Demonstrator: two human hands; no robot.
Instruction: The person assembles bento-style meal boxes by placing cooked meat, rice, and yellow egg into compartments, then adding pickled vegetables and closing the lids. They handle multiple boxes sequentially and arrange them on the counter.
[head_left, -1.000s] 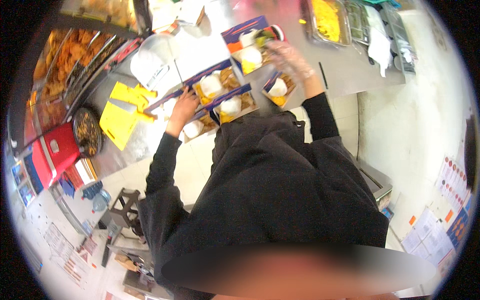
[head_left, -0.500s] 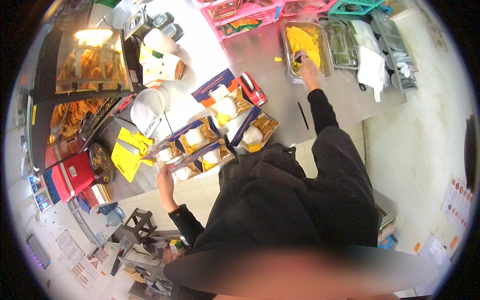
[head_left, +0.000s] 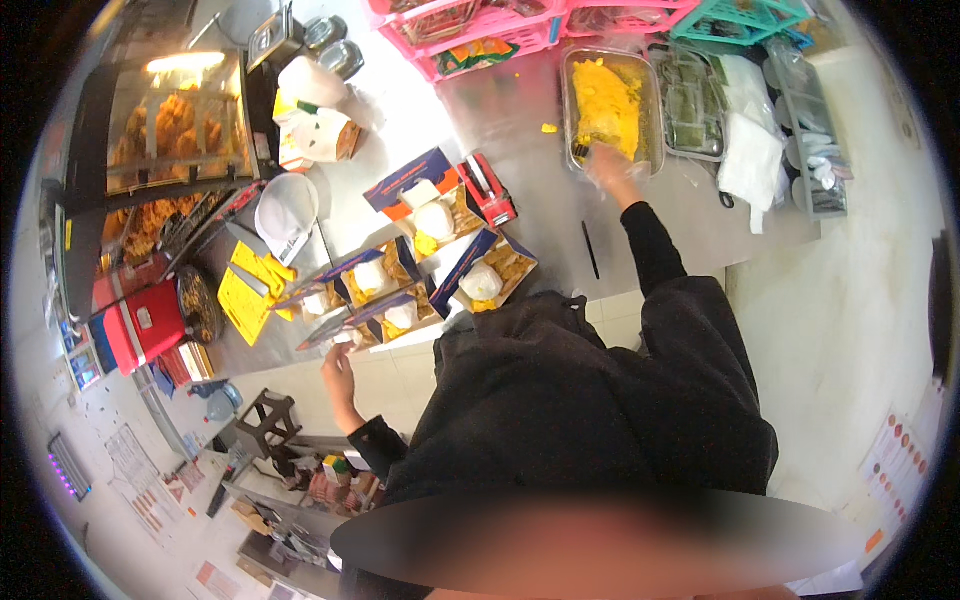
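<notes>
My right hand (head_left: 614, 174), in a clear glove, is closed around a small black-ended utensil (head_left: 582, 151), its full shape hidden by my fingers. The utensil touches the near end of the yellow crumbly food (head_left: 606, 100) in a clear rectangular tub (head_left: 655, 110). My left hand (head_left: 340, 378) has its fingers bent against the edge of the nearest-left meal box (head_left: 318, 340); the fingertips are partly hidden. Several open boxes stand close together, such as one meal box (head_left: 505, 262) holding a white rounded portion (head_left: 481, 281), brown pieces and yellow food.
A black stick (head_left: 590, 250) and a red box (head_left: 488, 190) lie on the steel counter. Left are a yellow cutting board (head_left: 240, 310) with a knife (head_left: 248, 279), a white container (head_left: 287, 212) and a fried-food warmer (head_left: 180, 130). Pink crates (head_left: 480, 40) stand behind; a green-filled tub (head_left: 692, 100) is right.
My right hand and the utensil have moved nearer within the tub, toward its near left corner. My left hand stays by the nearest-left box. The whole view has shifted slightly.
</notes>
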